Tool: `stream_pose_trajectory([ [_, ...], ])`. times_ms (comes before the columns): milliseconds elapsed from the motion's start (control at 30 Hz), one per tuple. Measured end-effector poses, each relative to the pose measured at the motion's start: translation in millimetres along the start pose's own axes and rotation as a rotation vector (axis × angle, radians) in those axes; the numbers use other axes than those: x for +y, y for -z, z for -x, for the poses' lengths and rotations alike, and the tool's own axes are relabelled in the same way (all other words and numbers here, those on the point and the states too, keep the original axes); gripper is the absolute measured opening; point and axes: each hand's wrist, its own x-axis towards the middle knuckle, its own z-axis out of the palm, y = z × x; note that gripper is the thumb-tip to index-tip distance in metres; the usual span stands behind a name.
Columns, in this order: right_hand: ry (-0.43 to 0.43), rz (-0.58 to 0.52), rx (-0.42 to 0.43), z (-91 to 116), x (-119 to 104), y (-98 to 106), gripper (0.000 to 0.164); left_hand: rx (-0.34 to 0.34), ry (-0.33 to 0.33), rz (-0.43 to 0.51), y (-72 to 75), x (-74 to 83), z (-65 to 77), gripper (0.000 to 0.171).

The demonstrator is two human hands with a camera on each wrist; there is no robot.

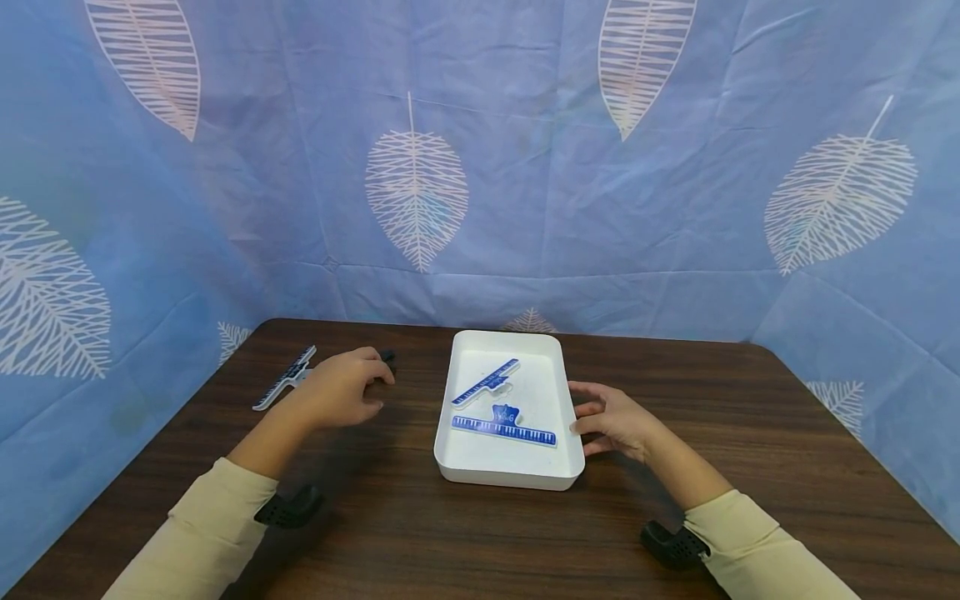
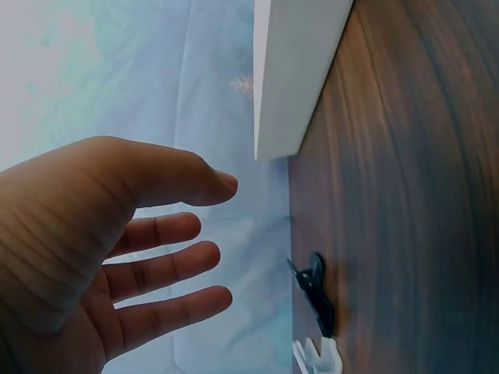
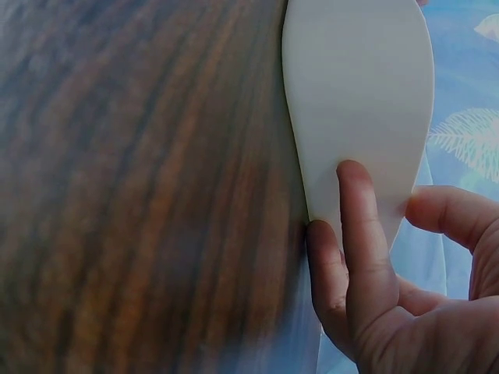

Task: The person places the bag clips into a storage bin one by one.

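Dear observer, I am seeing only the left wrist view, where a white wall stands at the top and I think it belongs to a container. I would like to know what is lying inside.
Observer: In the head view, the white tray contains two blue-and-white clips, the rear clip and the front clip.

Operator: Thank you. Is the right grip touching this tray?

Observer: Yes, in the right wrist view the right grip has fingertips against the outside of its wall.

Operator: I understand. Does one more clip with a printed bar lie outside the tray?

Observer: Yes, the head view shows the third clip, its printed bar visible, on the table to the left of the tray.
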Motion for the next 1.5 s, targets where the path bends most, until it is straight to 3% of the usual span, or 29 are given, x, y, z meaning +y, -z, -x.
stream_pose_trajectory([
  [267, 0.006, 0.000, -0.007, 0.1, -0.3, 0.1, 0.078, -0.002, 0.033, 0.019, -5.4, -13.5, 0.4, 0.027],
  [733, -0.008, -0.010, -0.004, -2.2, 2.0, 1.7, 0.079, -0.048, 0.149, 0.054, -17.1, -27.2, -9.8, 0.029],
  [1000, -0.002, -0.004, 0.004, -1.8, 2.3, 0.6, 0.077, -0.040, 0.180, -0.005, -28.8, -32.0, -18.4, 0.034],
  [1333, -0.001, -0.001, 0.000, -1.4, 1.6, 0.2, 0.077, -0.121, 0.272, -0.045, -41.8, -38.3, -30.8, 0.040],
  [1500, -0.003, -0.001, 0.000, -1.2, 1.5, 0.2, 0.077, -0.195, 0.297, -0.080, -48.5, -41.0, -41.8, 0.039],
])
